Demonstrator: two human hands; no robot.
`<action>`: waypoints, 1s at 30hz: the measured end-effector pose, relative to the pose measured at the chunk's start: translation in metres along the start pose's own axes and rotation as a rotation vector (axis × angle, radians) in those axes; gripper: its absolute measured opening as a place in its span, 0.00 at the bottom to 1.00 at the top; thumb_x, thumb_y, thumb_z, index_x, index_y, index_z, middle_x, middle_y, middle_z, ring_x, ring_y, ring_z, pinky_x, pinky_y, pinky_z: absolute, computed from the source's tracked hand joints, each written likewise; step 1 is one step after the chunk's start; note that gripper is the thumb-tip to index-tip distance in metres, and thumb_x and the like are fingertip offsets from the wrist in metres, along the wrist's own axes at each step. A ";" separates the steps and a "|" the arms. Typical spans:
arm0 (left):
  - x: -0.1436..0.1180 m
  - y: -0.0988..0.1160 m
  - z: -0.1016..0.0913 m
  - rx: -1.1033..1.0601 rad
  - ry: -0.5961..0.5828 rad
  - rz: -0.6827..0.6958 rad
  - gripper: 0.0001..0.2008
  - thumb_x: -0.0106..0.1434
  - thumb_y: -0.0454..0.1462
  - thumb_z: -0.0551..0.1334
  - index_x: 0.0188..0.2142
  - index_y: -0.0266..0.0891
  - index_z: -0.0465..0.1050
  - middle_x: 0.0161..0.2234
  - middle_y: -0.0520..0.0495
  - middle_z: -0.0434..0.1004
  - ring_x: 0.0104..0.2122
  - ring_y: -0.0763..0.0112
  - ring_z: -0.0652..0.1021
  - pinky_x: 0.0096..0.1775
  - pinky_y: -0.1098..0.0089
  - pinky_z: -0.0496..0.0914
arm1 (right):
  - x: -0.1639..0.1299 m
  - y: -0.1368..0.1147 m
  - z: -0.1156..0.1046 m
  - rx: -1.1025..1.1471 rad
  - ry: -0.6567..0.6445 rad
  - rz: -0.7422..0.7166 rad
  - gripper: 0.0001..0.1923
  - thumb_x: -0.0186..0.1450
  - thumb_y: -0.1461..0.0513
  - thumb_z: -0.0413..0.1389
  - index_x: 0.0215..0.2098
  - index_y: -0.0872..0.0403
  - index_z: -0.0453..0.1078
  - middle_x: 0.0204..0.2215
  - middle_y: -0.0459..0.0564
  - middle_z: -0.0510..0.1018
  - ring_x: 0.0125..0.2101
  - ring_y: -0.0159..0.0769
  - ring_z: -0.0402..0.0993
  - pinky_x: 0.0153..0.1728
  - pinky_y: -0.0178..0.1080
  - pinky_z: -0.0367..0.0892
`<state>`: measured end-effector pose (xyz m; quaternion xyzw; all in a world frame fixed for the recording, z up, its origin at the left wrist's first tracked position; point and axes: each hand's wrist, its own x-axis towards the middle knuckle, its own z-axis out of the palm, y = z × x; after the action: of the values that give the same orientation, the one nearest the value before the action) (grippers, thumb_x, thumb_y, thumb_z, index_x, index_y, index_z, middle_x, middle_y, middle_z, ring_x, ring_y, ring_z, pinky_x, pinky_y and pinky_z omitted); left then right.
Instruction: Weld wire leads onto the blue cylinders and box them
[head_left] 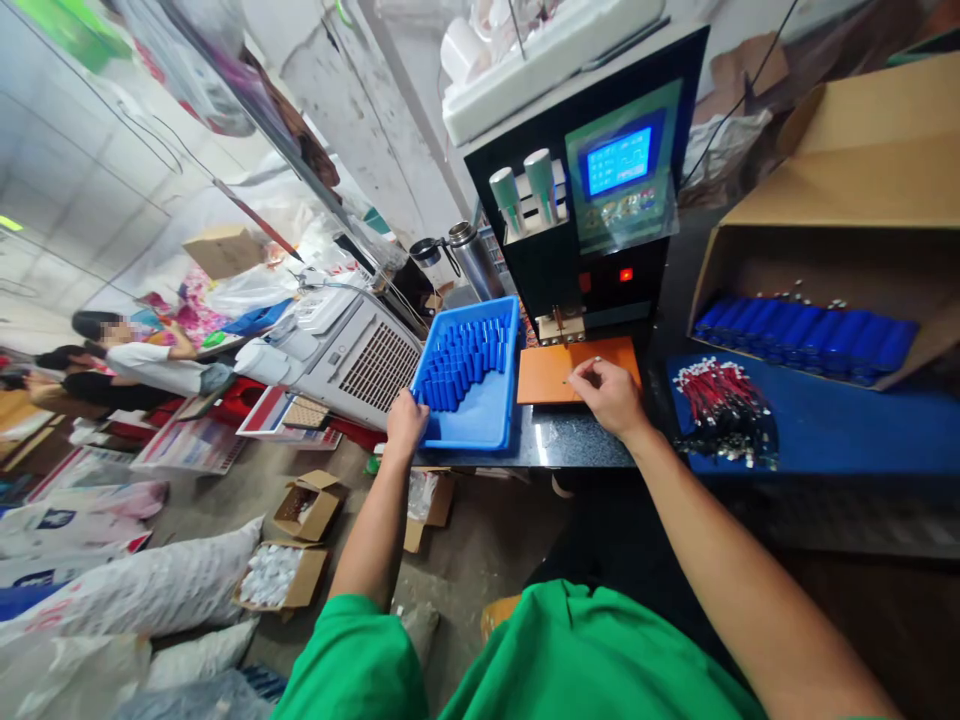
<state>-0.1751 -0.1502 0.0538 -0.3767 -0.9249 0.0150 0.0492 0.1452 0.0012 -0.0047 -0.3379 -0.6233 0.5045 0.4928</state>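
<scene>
My left hand [406,422] is closed on the near left rim of a blue plastic tray [480,432]. Blue-wrapped cylindrical battery cells [461,360] stand in rows inside it, mostly toward the far side. My right hand [609,396] is over an orange board [541,376], thumb and forefinger pinched together; whatever is between them is too small to make out. Behind the board rises a black machine [525,270] with a lit blue screen [619,162], probably a spot welder, its two metal tips just above the board's back edge.
To the right lie red and black wire leads [724,410] with white connectors, before an open carton [817,200] of blue battery packs [810,335]. A steel flask [474,258] and a grey air cooler [375,365] stand left. Cartons [281,575] and sacks cover the floor; people sit far left.
</scene>
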 end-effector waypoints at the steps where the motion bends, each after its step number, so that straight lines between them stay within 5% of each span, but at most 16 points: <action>1: 0.000 0.000 -0.001 0.006 0.006 -0.010 0.13 0.64 0.33 0.54 0.47 0.34 0.67 0.42 0.30 0.78 0.45 0.50 0.79 0.44 0.60 0.70 | 0.001 -0.001 0.000 0.006 -0.002 0.005 0.11 0.59 0.53 0.59 0.26 0.52 0.71 0.24 0.48 0.77 0.27 0.36 0.73 0.32 0.38 0.69; 6: 0.000 -0.001 -0.008 -0.201 0.136 -0.096 0.13 0.65 0.34 0.55 0.48 0.35 0.70 0.40 0.33 0.80 0.44 0.52 0.80 0.45 0.59 0.71 | 0.005 -0.002 0.001 0.069 -0.013 0.048 0.10 0.58 0.54 0.60 0.26 0.52 0.70 0.24 0.47 0.76 0.26 0.36 0.73 0.32 0.38 0.68; 10: -0.011 0.014 -0.012 -0.697 0.250 0.068 0.15 0.65 0.40 0.56 0.48 0.36 0.71 0.48 0.37 0.80 0.49 0.61 0.80 0.52 0.63 0.72 | 0.010 -0.001 -0.001 0.137 -0.011 0.089 0.11 0.57 0.54 0.61 0.27 0.53 0.71 0.25 0.47 0.77 0.27 0.36 0.73 0.33 0.39 0.69; 14: -0.033 0.056 -0.014 -1.076 0.215 0.221 0.19 0.61 0.45 0.63 0.48 0.37 0.73 0.49 0.39 0.80 0.50 0.61 0.79 0.51 0.64 0.74 | 0.016 -0.002 -0.005 0.210 -0.003 0.147 0.12 0.55 0.53 0.63 0.26 0.53 0.71 0.24 0.47 0.77 0.28 0.36 0.74 0.34 0.39 0.70; 20: -0.054 0.145 -0.007 -1.410 -0.079 0.364 0.20 0.56 0.44 0.70 0.45 0.37 0.77 0.39 0.43 0.82 0.38 0.64 0.82 0.46 0.62 0.75 | 0.026 -0.001 -0.007 0.439 0.151 0.234 0.10 0.54 0.55 0.62 0.27 0.52 0.69 0.22 0.44 0.76 0.26 0.34 0.74 0.36 0.39 0.72; 25: -0.046 0.205 0.014 -1.458 -0.164 0.449 0.16 0.55 0.43 0.70 0.41 0.36 0.78 0.35 0.46 0.82 0.35 0.67 0.80 0.40 0.67 0.74 | 0.035 0.004 -0.006 0.568 0.259 0.259 0.12 0.53 0.54 0.62 0.27 0.52 0.68 0.20 0.43 0.76 0.25 0.32 0.73 0.33 0.37 0.70; 30: -0.037 0.233 0.021 -1.463 -0.126 0.538 0.11 0.57 0.41 0.67 0.38 0.37 0.77 0.31 0.49 0.78 0.31 0.71 0.76 0.38 0.70 0.71 | 0.038 0.004 -0.004 0.571 0.289 0.256 0.12 0.53 0.54 0.63 0.26 0.52 0.68 0.21 0.43 0.76 0.25 0.32 0.73 0.34 0.36 0.70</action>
<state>0.0108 -0.0093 0.0150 -0.5229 -0.5778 -0.5658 -0.2694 0.1376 0.0381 0.0023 -0.3299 -0.3330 0.6633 0.5834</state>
